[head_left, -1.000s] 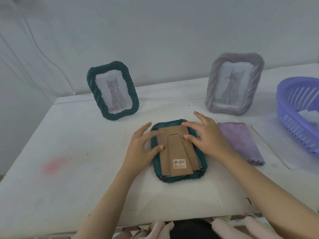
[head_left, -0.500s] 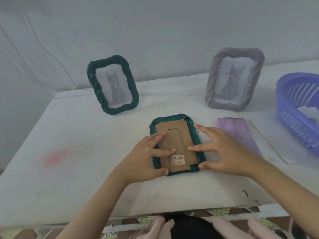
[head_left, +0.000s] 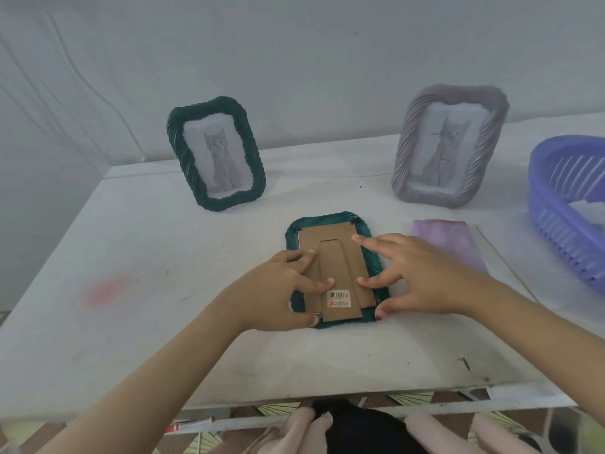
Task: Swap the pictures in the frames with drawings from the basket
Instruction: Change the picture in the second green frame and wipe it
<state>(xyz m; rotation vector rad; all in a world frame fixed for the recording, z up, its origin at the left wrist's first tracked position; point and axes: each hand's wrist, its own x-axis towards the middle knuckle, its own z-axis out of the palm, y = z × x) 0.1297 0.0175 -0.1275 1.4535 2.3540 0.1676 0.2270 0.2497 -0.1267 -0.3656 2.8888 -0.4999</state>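
A dark green frame (head_left: 327,221) lies face down in the middle of the table, its brown cardboard back and stand (head_left: 337,257) facing up with a barcode sticker. My left hand (head_left: 278,290) rests on the frame's left side, fingers spread on the cardboard and thumb at the near corner. My right hand (head_left: 415,276) presses on the right side, fingers apart, thumb at the near right corner. Neither hand lifts the frame. A second green frame (head_left: 216,152) and a grey frame (head_left: 448,145) stand upright at the back, each showing a cat picture. The purple basket (head_left: 563,204) sits at the right edge with paper inside.
A folded purple cloth (head_left: 448,240) lies just right of the face-down frame, beside a clear sheet (head_left: 510,250). The table (head_left: 131,273) has a pink stain at the left. Its near edge is close to my body, with a wall behind.
Both hands slid from the far half of the frame back toward its near end. The right hand's fingers spread wider; the thumbs now sit at the near corners.
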